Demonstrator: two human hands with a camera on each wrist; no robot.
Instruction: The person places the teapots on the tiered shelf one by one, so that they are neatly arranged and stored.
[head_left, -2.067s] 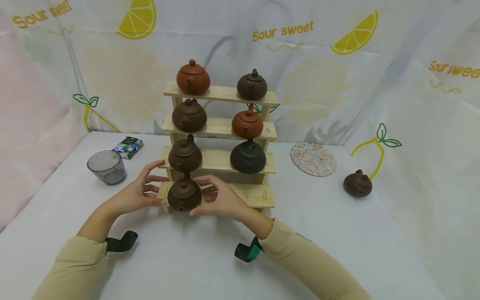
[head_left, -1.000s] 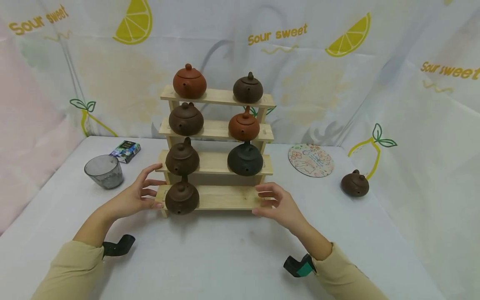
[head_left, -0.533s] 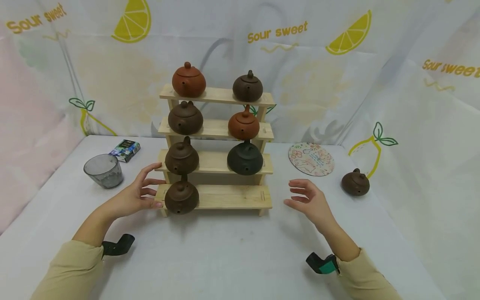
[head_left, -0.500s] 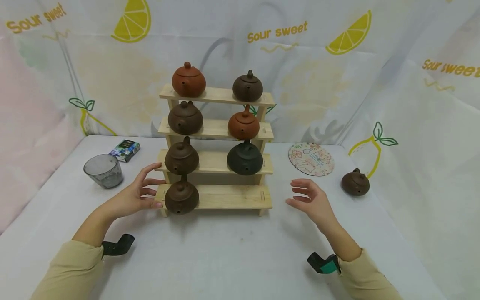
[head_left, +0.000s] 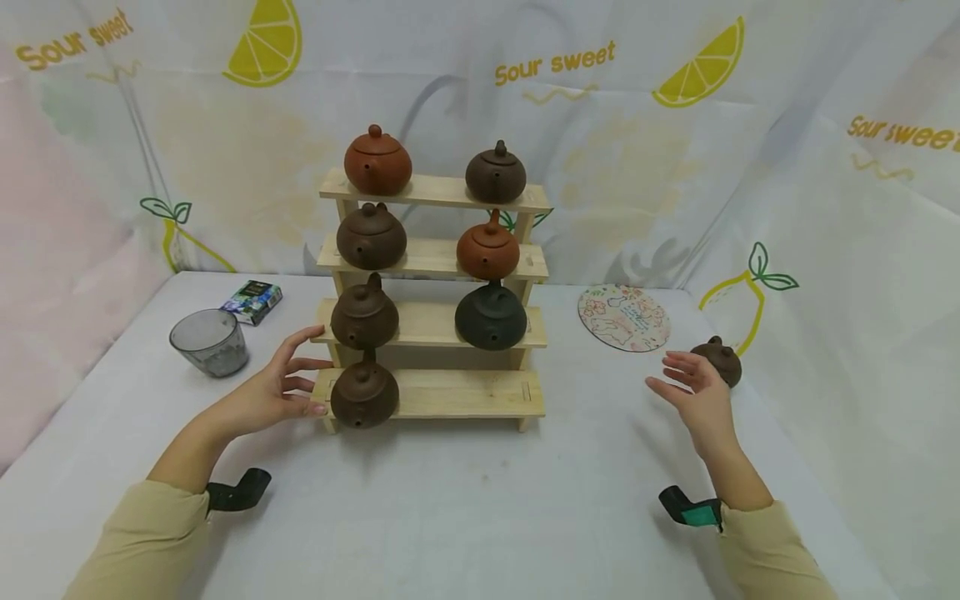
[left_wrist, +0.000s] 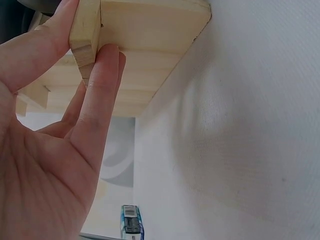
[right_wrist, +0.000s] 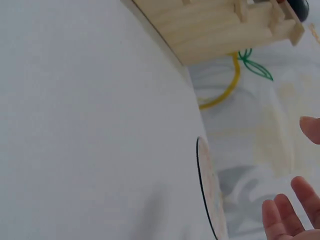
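A tiered wooden display stand (head_left: pixel 465 393) carries several small clay teapots in two columns. My left hand (head_left: pixel 273 390) grips the stand's left end, beside the brown teapot (head_left: pixel 365 395) on the lowest shelf. In the left wrist view, thumb and fingers (left_wrist: pixel 97 85) lie on either side of a plank's end. Over the table's right side, my right hand (head_left: pixel 703 404) holds nothing, its fingers apart and slightly bent. Just behind it sits a lone dark brown teapot (head_left: pixel 723 360), partly hidden by the hand; whether they touch I cannot tell.
A grey glass cup (head_left: pixel 210 343) and a small patterned box (head_left: pixel 253 302) stand on the table's left. A round floral mat (head_left: pixel 624 318) lies right of the stand. A printed cloth (head_left: pixel 600 167) hangs behind.
My right hand has left the brown teapot on the lowest shelf and moved rightward to the lone teapot. The left hand has stayed at the stand's end.
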